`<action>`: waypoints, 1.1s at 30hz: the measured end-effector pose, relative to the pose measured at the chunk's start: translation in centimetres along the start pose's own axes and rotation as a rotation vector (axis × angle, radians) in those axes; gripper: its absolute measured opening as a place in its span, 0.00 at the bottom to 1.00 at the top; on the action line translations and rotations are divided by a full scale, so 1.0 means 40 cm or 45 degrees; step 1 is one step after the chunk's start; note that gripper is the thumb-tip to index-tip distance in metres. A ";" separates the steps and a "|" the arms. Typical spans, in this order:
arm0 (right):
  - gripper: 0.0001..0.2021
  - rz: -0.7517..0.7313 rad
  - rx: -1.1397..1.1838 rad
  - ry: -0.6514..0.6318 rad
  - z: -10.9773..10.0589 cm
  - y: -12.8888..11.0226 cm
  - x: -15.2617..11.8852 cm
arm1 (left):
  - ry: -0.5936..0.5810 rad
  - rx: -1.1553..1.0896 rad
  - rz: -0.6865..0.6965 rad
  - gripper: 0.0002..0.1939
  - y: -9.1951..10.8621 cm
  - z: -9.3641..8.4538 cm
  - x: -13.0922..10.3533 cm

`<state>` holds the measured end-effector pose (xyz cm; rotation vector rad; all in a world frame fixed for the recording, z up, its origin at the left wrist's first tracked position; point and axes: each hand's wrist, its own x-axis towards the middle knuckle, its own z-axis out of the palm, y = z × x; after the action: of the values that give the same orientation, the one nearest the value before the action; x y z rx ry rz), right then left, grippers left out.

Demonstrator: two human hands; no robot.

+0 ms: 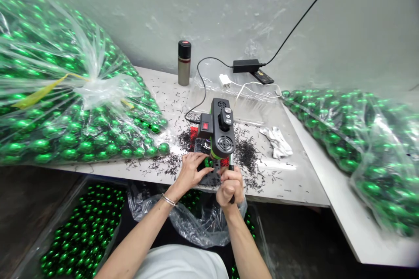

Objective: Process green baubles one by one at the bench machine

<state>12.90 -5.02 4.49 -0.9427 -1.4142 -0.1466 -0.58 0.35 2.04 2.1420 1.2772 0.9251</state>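
Note:
A small black press-like machine with a red switch stands near the table's front edge. Under its head sits a shiny green ball. The fingers and thumb of my left hand close around this ball from the left and front. Wrapped around the machine's black lever handle is my right hand, which hides most of the grip. Red patches show at the machine's base, and many small black slivers lie around it.
Large clear bags of green balls lie at the left and right. Behind the machine are a bottle, a power adapter and cables. A white glove rests to the right. An open plastic bag hangs below the table edge.

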 end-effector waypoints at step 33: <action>0.16 0.201 0.023 0.077 -0.025 -0.081 0.134 | 0.177 0.338 -0.035 0.14 -0.086 -0.240 -0.010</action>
<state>12.84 -5.42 10.84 -1.0226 -1.2783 -0.0436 -9.88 2.09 5.87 2.2842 1.5710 0.9530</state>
